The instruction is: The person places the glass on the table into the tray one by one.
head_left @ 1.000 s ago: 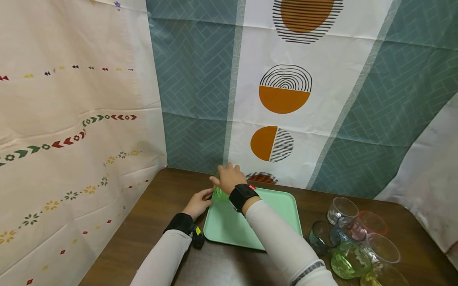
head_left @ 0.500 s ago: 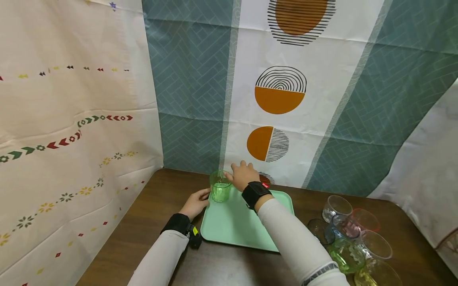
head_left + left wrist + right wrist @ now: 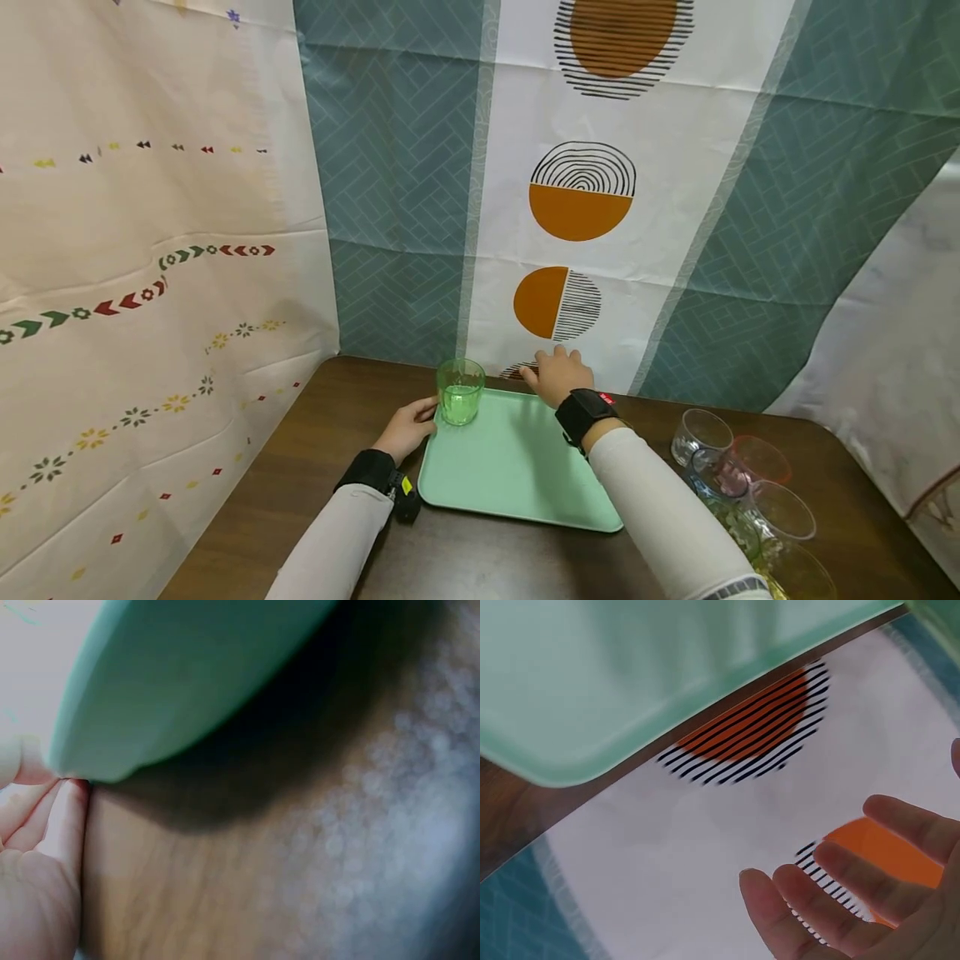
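Observation:
A mint-green tray [image 3: 517, 467] lies on the dark wooden table, with a green glass tumbler [image 3: 460, 400] standing upright at its far left corner. My left hand [image 3: 406, 428] is at the tray's left side, beside the tumbler. In the left wrist view, the fingers [image 3: 64, 825] of that hand pinch the rim of the tray [image 3: 172, 690]. My right hand [image 3: 560, 377] hovers over the tray's far edge, fingers spread and holding nothing. The right wrist view shows its spread fingers [image 3: 855, 892] in front of the patterned cloth, away from the tray.
Several tumblers cluster at the table's right: a clear glass [image 3: 701, 437], a red-rimmed glass [image 3: 761, 458], a blue glass [image 3: 716, 472] and others partly behind my right sleeve. A patterned cloth [image 3: 405, 208] hangs directly behind the table, and a cream cloth [image 3: 150, 333] along the left.
My right hand has let go of the green tumbler and moved right along the tray's far edge. The tumbler stays at the corner, and my left hand keeps its place.

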Demonstrator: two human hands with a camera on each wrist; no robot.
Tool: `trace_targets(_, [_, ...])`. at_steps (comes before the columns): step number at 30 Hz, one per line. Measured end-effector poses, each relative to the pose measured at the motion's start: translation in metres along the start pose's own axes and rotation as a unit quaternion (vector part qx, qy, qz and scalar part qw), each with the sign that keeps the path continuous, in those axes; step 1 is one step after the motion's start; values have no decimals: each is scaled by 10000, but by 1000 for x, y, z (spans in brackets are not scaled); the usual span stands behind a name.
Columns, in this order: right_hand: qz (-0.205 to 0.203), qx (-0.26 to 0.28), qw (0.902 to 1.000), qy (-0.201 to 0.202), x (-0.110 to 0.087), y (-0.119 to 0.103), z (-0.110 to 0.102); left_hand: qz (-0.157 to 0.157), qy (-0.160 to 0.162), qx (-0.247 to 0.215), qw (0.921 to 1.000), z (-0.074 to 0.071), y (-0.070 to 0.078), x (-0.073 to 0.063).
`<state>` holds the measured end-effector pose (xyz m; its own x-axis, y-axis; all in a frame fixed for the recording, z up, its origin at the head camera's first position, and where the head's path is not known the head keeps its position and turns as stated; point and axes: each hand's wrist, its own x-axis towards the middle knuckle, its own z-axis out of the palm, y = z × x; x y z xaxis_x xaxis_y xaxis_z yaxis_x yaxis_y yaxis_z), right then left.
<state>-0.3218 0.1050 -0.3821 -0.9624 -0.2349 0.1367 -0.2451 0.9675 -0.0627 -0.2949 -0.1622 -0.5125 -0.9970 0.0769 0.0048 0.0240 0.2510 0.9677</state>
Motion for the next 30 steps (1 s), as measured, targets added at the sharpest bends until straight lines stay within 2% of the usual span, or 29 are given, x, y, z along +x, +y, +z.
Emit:
trace_targets(5, [155,-28,9998,-138,-3,23,-1,-35,-6,-26,10000,0,0,-2])
trace_targets(14, [397,-64,9991,-149,-11,64,-4,3,-59,-81,9999,-2,-1,1])
trace_targets(23, [785,-47,9959,-448,-19,95,-11,-122,-69,-55,9999,-2,0,0])
trace_targets(30, [1228,192,9886,-848,-20,142,-2,-91,-68,-78,9999,-2,2,1])
